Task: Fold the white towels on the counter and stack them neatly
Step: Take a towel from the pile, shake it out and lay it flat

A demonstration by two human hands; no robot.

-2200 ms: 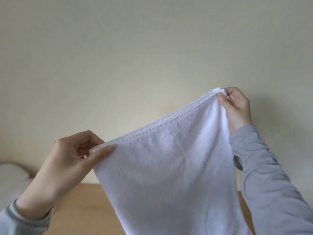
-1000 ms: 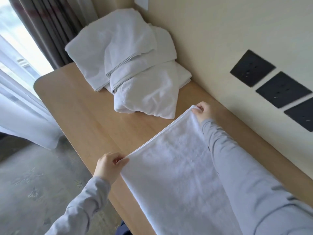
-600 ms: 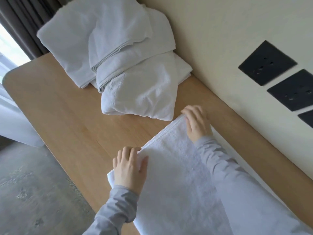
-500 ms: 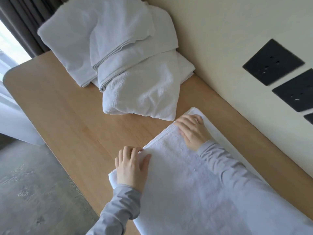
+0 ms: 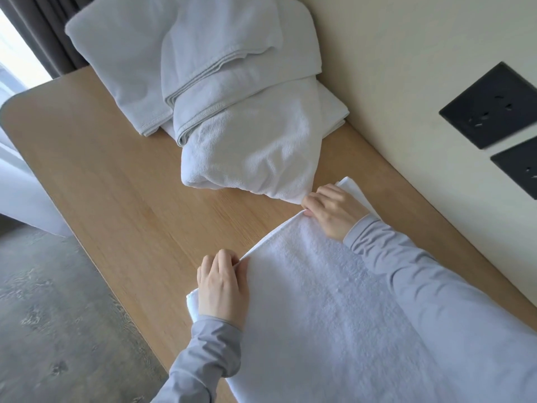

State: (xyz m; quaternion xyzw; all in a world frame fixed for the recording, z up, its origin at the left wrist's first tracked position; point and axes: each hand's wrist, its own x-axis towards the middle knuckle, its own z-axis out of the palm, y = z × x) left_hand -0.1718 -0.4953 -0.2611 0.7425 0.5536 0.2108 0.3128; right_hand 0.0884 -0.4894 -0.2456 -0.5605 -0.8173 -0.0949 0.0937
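Towel: spread flat on counter, at the near end, close to the wall.
Left hand: fingers curled over the towel's far hem at the outer corner, thumb on top, pinching the cloth.
Right hand: fingers curled, pinching the same hem at the wall-side corner; lower layer of towel visible just beyond the knuckles.
Pile of towels: loosely heaped at the counter's far end, against the wall; lowest tip just beside the right hand.
Black sockets: on the wall, right.
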